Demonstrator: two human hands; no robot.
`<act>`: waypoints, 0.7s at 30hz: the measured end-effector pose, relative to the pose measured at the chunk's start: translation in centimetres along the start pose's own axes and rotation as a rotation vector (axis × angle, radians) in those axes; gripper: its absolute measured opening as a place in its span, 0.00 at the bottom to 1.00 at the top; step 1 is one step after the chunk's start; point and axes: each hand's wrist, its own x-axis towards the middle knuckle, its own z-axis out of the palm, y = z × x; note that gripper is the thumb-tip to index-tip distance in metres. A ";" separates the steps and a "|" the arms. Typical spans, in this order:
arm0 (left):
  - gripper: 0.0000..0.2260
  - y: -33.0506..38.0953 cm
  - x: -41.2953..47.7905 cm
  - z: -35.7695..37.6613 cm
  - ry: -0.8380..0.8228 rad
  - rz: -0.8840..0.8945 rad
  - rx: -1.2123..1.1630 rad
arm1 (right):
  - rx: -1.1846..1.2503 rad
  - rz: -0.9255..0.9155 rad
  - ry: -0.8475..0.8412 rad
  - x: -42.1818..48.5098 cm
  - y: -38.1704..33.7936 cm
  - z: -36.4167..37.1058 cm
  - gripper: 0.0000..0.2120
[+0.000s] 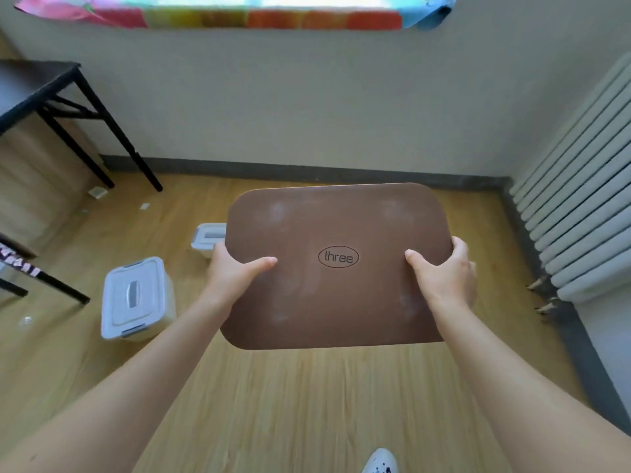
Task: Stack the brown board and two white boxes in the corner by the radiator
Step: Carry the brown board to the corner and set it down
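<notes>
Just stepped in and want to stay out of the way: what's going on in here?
A person is holding a flat brown board with rounded corners in the air, the left hand and right hand gripping its opposite edges. It hangs above the wooden floor, facing the corner by the white ribbed radiator. Two white lidded plastic boxes sit on the floor to the left: the nearer box in full view, the farther box partly hidden behind the board. Nothing is stacked yet.

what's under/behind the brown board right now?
The brown board, held off the floor by the left hand and right hand, partly covers the farther white box; only its left end shows. Bare wood floor surrounds it; the rest beneath is hidden.
</notes>
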 end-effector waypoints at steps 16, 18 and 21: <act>0.37 13.0 4.8 20.0 -0.166 0.034 -0.032 | 0.010 0.109 0.142 18.6 3.3 -10.6 0.38; 0.36 13.8 5.7 21.8 -0.183 0.014 -0.044 | 0.010 0.118 0.139 20.8 3.5 -11.1 0.38; 0.35 15.2 7.7 24.2 -0.193 0.006 -0.042 | 0.007 0.117 0.138 24.3 3.2 -11.2 0.38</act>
